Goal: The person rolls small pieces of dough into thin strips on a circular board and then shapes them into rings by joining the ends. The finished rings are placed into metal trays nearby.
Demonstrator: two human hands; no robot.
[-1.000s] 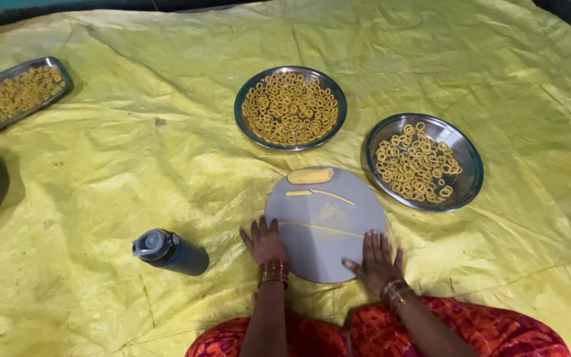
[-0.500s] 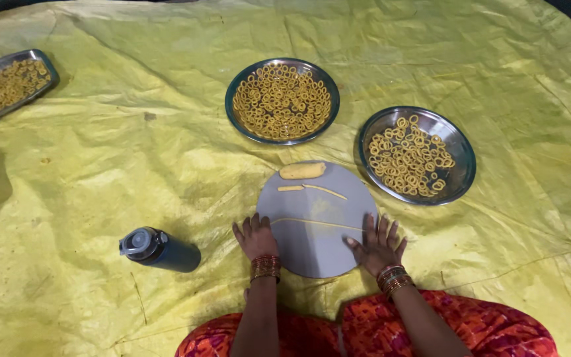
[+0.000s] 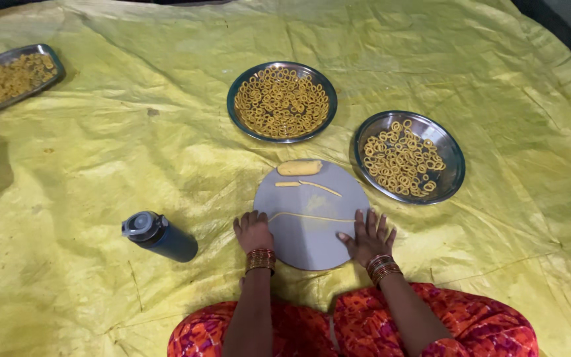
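Hands (image 3: 254, 231) spread wider (palms flat), stretching dough strand (image 3: 312, 217).

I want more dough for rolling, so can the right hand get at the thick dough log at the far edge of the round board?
Probably yes. The right hand lies flat on the round board, and only a thin dough rope and a short piece lie before the dough log.

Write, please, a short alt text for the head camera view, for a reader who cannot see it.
A seated person's left hand and right hand press flat on a thin dough strand stretched across a round grey board. Beyond it, two steel plates hold dough rings, all on a yellow sheet, with a dark bottle lying to the left.
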